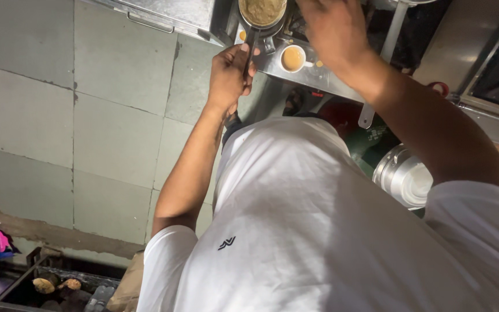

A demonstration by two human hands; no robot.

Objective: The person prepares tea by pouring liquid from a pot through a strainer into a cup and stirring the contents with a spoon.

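The left hand (230,74) is closed in a fist around the dark handle (250,49) of a saucepan (262,13). The handle runs from the fist up toward the top edge of the view, where the saucepan sits on the steel desk (295,72), filled with a brownish liquid. The forearm extends from the hand down to the sleeve of a white shirt (319,231).

The right hand (330,29) is positioned just to the right of the saucepan, above the desk, seen from the back with the fingers pointing toward the top of the view. How far it is open and whether it holds anything cannot be told, as the fingers are cut off and blurred.

Between the two hands, just beside the left fist, a small cup (292,58) stands on the desk, filled with a light brown drink. Below the right forearm, a round steel vessel (404,176) stands lower down. A long steel ladle handle (383,63) hangs beside the right forearm. To the left of the left hand lies a grey tiled floor (88,115).
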